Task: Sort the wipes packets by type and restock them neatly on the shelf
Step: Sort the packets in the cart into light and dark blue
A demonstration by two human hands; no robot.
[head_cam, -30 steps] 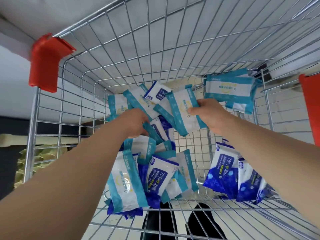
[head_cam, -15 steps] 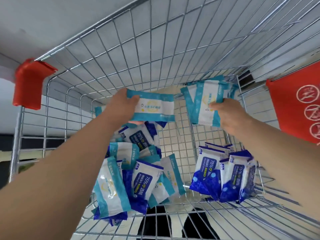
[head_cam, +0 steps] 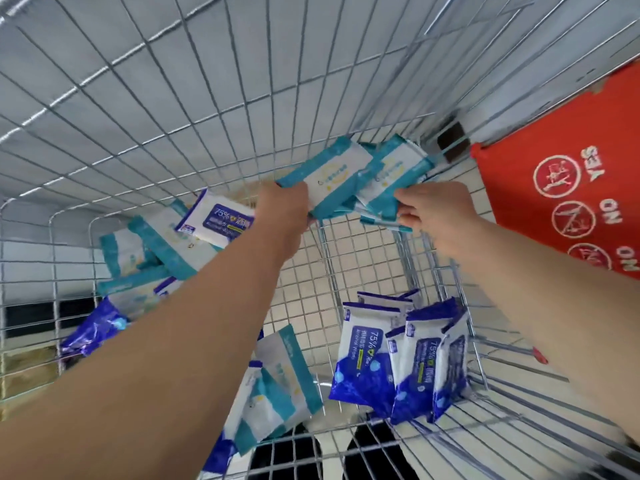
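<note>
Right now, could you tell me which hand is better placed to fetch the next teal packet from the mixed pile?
Probably the left hand, once it releases its teal packet: the mixed pile lies on its side of the cart, while the right hand holds the teal stack.

pale small-tiled floor (head_cam: 363, 265) shows through the wire cart (head_cam: 173, 98), a red sign panel (head_cam: 571, 188) at right

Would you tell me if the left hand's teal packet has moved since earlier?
Yes. The teal packet moved right, from above the mixed pile to the teal stack in the far right corner of the cart.
</note>
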